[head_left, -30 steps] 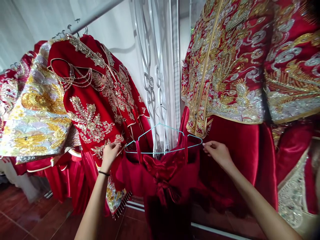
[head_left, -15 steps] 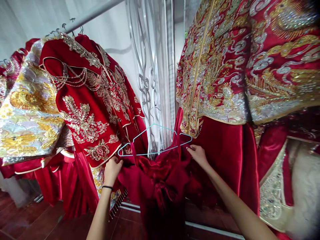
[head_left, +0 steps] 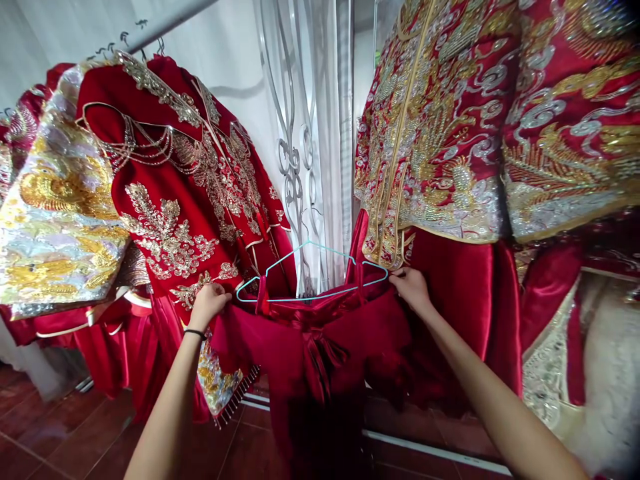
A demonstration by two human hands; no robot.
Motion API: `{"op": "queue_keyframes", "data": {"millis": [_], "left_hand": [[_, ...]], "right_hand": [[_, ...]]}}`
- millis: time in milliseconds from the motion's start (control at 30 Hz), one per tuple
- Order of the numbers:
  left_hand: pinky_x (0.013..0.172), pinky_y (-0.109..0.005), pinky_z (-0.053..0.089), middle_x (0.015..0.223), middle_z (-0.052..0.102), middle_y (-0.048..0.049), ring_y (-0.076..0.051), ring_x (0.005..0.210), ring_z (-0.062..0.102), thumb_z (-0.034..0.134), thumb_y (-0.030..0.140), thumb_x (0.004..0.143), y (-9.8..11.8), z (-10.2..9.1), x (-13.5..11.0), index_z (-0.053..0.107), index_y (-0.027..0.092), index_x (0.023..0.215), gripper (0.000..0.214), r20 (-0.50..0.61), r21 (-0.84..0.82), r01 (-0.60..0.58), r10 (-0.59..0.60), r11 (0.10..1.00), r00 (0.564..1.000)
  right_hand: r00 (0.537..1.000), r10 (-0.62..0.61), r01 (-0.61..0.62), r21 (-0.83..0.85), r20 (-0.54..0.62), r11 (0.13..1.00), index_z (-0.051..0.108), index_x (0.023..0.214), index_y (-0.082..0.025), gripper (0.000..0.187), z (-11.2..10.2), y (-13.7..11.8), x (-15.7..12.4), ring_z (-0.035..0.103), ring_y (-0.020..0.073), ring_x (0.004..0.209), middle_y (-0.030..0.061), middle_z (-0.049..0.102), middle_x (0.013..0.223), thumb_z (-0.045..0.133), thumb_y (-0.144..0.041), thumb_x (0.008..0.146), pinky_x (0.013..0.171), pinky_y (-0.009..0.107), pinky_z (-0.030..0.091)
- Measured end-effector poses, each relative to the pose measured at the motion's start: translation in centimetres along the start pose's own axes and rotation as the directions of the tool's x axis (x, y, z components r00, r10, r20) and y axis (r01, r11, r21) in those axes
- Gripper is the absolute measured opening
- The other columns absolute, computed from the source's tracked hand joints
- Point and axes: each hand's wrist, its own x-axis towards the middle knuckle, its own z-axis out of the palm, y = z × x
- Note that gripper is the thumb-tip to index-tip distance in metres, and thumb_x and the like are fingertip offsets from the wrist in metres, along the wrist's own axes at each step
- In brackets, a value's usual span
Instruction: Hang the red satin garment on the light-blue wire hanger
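Observation:
A dark red dress [head_left: 295, 340] with a bow at its front hangs by thin straps from a light blue hanger [head_left: 325, 293] in the middle of the head view. My left hand [head_left: 210, 307], with a black band at the wrist, pinches the dress's upper edge on the left. On the opposite side my right hand [head_left: 411, 288] is closed on the other upper corner, just past the hanger's end. The dress's top edge is stretched between both hands. What the hanger's hook hangs on is hard to make out.
Left, a red jacket with gold embroidery [head_left: 175, 200] and other garments hang from a white rail [head_left: 170, 27]. A beaded red and gold jacket [head_left: 430, 147] hangs at right. Behind the dress stand white scrolled metalwork [head_left: 295, 160] and a pale curtain [head_left: 327, 133]. Red tiles [head_left: 65, 427] cover the floor.
My hands have moved farther apart and slightly up, the left one leftward. The dress's top edge, slack and sagging before, is now pulled wide and straighter.

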Motion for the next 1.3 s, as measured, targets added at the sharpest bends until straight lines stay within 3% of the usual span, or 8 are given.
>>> {"op": "queue_keyframes", "data": {"millis": [167,367,600,733,867,967,1100,1300], "left_hand": [[0.046,-0.024,0.031,0.034,0.043,0.0045,-0.011,0.039,0.041,0.058,0.021,0.057,0.8,-0.4,0.9,0.044,0.020,0.042,0.020,-0.020,-0.012,-0.022,0.021,1.000,1.000],[0.047,-0.025,0.029,0.035,0.042,0.0035,-0.012,0.041,0.042,0.060,0.021,0.055,1.9,-0.6,1.8,0.044,0.021,0.042,0.020,-0.072,0.041,-0.075,0.077,0.996,0.994],[0.049,-0.026,0.032,0.042,0.047,0.0011,-0.015,0.047,0.048,0.062,0.019,0.053,5.1,-0.6,2.3,0.046,0.020,0.045,0.018,-0.103,0.121,-0.120,0.133,0.985,0.986],[0.055,-0.027,0.038,0.050,0.049,-0.0012,-0.019,0.058,0.054,0.062,0.018,0.055,7.7,0.1,1.9,0.047,0.020,0.048,0.017,-0.122,0.171,-0.144,0.166,0.975,0.979],[0.066,-0.029,0.043,0.056,0.052,-0.0035,-0.024,0.072,0.059,0.061,0.013,0.056,10.2,1.6,1.1,0.049,0.020,0.052,0.015,-0.154,0.121,-0.181,0.198,0.976,0.968],[0.070,-0.031,0.045,0.067,0.059,-0.0066,-0.025,0.079,0.060,0.057,0.013,0.062,11.3,3.4,-0.1,0.055,0.018,0.063,0.006,-0.143,0.244,-0.204,0.244,0.948,0.959],[0.063,-0.032,0.046,0.077,0.064,-0.0101,-0.026,0.075,0.062,0.044,0.018,0.076,10.9,5.9,-2.4,0.056,0.016,0.087,0.017,-0.161,0.467,-0.177,0.280,0.866,0.946],[0.060,-0.028,0.043,0.076,0.065,-0.0100,-0.023,0.074,0.063,0.039,0.020,0.081,8.7,7.8,-3.6,0.053,0.016,0.098,0.022,-0.140,0.521,-0.152,0.259,0.840,0.956]], "right_hand": [[0.995,-0.055,0.049,-0.061,-0.085,0.997,0.059,0.058,-0.017,0.006,-0.4,-1.8,-0.2,0.056,0.0158,0.047,0.0023,0.062,0.051,0.054,-0.020,0.056,0.049,0.025,0.041],[0.990,-0.069,0.052,-0.131,-0.124,0.990,0.061,0.054,-0.017,0.005,-0.4,-4.3,0.1,0.057,0.0175,0.053,0.0036,0.064,0.055,0.056,-0.018,0.054,0.050,0.025,0.040],[0.983,-0.114,0.087,-0.180,-0.142,0.980,0.062,0.054,-0.018,0.006,0.4,-7.2,0.0,0.059,0.0195,0.061,0.0064,0.065,0.060,0.056,-0.017,0.055,0.057,0.027,0.042],[0.971,-0.167,0.128,-0.218,-0.170,0.967,0.062,0.057,-0.018,0.006,1.5,-8.9,-0.6,0.058,0.0196,0.061,0.0068,0.064,0.060,0.056,-0.018,0.058,0.060,0.028,0.043],[0.960,-0.232,0.186,-0.262,-0.157,0.947,0.063,0.062,-0.017,0.008,2.6,-10.3,-1.6,0.058,0.0186,0.063,0.0058,0.064,0.063,0.055,-0.018,0.060,0.062,0.027,0.044],[0.957,-0.273,0.225,-0.341,-0.099,0.912,0.063,0.071,-0.016,0.013,3.4,-10.9,-3.4,0.057,0.0190,0.063,0.0051,0.063,0.063,0.054,-0.020,0.064,0.061,0.028,0.043],[0.960,-0.276,0.215,-0.509,-0.047,0.834,0.060,0.092,-0.015,0.023,4.1,-10.3,-6.5,0.058,0.0204,0.067,0.0069,0.064,0.071,0.047,-0.023,0.075,0.063,0.029,0.040],[0.977,-0.207,0.185,-0.641,0.042,0.744,0.053,0.106,-0.017,0.029,4.6,-8.8,-8.3,0.060,0.0215,0.070,0.0073,0.066,0.077,0.038,-0.024,0.083,0.063,0.029,0.037]]}}
